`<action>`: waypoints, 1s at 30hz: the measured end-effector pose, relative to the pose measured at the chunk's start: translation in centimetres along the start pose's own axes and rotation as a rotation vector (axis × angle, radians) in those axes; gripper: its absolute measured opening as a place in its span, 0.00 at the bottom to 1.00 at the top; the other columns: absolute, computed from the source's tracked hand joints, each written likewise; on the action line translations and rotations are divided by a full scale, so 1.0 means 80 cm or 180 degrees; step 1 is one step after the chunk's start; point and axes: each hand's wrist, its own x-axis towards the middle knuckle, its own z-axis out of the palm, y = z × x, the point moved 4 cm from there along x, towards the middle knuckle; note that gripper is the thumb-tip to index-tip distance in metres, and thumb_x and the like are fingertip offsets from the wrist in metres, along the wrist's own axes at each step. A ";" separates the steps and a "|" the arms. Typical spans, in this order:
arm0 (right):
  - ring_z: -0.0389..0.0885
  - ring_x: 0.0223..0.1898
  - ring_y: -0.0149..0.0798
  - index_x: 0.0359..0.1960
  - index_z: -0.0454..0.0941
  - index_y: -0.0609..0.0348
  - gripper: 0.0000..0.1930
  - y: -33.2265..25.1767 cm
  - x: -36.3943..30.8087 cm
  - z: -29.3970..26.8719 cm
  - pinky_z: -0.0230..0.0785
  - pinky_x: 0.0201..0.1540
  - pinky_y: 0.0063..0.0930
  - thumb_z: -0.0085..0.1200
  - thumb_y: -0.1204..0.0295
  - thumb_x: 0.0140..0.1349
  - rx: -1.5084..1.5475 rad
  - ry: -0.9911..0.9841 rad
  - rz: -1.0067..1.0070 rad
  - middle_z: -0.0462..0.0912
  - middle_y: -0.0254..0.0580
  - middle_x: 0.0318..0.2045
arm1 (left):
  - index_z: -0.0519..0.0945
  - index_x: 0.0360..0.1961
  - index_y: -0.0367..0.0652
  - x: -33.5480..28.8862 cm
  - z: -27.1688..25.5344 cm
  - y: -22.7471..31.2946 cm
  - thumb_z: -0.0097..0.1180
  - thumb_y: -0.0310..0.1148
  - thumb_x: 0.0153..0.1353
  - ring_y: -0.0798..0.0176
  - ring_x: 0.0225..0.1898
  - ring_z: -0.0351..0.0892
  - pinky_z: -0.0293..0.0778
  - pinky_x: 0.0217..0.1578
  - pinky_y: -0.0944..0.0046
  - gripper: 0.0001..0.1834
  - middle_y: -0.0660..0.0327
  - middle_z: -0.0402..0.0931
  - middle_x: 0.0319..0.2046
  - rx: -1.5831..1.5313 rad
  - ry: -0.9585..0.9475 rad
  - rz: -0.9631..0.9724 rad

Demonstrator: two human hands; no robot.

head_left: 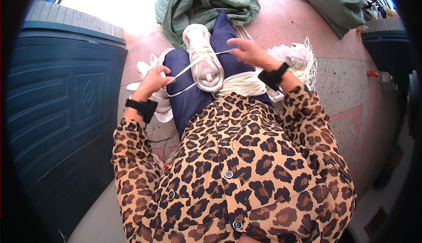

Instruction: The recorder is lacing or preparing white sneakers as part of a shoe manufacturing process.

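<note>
A pale sneaker (203, 58) lies on my lap across dark blue trousers. A white shoelace (188, 69) runs from the shoe out to both sides. My left hand (154, 79) pinches one end of the lace at the left of the shoe. My right hand (248, 51) holds the other end, pulled taut to the right above the shoe. A bundle of cream laces (241, 84) rests on my lap under the right wrist. Both wrists wear black bands.
A dark green metal door (66, 111) stands at my left. More pale sneakers (292, 58) and laces lie on the floor at the right, and others (154, 100) at the left. Green sacks (206, 1) sit ahead, another (334, 1) at the far right.
</note>
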 end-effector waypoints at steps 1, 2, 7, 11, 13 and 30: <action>0.68 0.19 0.19 0.50 0.73 0.59 0.17 0.006 -0.008 -0.019 0.63 0.21 0.14 0.52 0.67 0.61 0.0803 -0.0026 0.0204 0.70 0.24 0.19 | 0.75 0.42 0.39 -0.010 -0.005 -0.004 0.58 0.30 0.53 0.74 0.12 0.67 0.59 0.11 0.74 0.14 0.64 0.73 0.17 -0.0335 -0.0344 -0.0044; 0.68 0.19 0.20 0.50 0.73 0.57 0.16 0.010 -0.019 -0.049 0.61 0.19 0.14 0.51 0.67 0.62 0.1076 0.0255 0.0188 0.70 0.24 0.19 | 0.74 0.44 0.38 -0.020 -0.009 -0.007 0.60 0.31 0.52 0.73 0.13 0.70 0.61 0.12 0.74 0.17 0.62 0.75 0.19 -0.0669 -0.0691 -0.0086; 0.66 0.21 0.23 0.51 0.67 0.63 0.15 0.053 -0.087 -0.185 0.67 0.37 0.22 0.46 0.77 0.62 0.4011 0.1708 -0.0417 0.67 0.27 0.18 | 0.74 0.42 0.40 -0.045 -0.082 0.000 0.42 0.46 0.66 0.56 0.44 0.75 0.70 0.46 0.59 0.20 0.55 0.76 0.41 -0.3550 -0.0026 0.1434; 0.74 0.37 0.33 0.51 0.65 0.65 0.14 0.049 -0.119 -0.232 0.67 0.53 0.30 0.42 0.82 0.62 0.4649 0.1652 -0.1414 0.74 0.40 0.33 | 0.75 0.34 0.39 -0.065 -0.137 0.008 0.44 0.40 0.66 0.63 0.31 0.72 0.70 0.43 0.59 0.14 0.62 0.72 0.24 -0.4276 0.0258 0.2058; 0.75 0.46 0.37 0.51 0.65 0.66 0.14 0.046 -0.128 -0.239 0.65 0.58 0.32 0.41 0.82 0.63 0.4372 0.2307 -0.1329 0.76 0.46 0.42 | 0.74 0.32 0.41 -0.075 -0.148 0.011 0.44 0.40 0.66 0.70 0.20 0.57 0.67 0.35 0.65 0.14 0.69 0.55 0.15 -0.4147 0.0579 0.1968; 0.81 0.30 0.43 0.38 0.79 0.61 0.11 -0.004 0.002 0.054 0.71 0.37 0.30 0.52 0.69 0.57 -0.1027 -0.0264 -0.0481 0.81 0.48 0.27 | 0.75 0.40 0.40 -0.050 -0.168 -0.001 0.45 0.43 0.66 0.78 0.15 0.54 0.57 0.17 0.74 0.16 0.74 0.56 0.15 -0.2848 0.1861 0.1300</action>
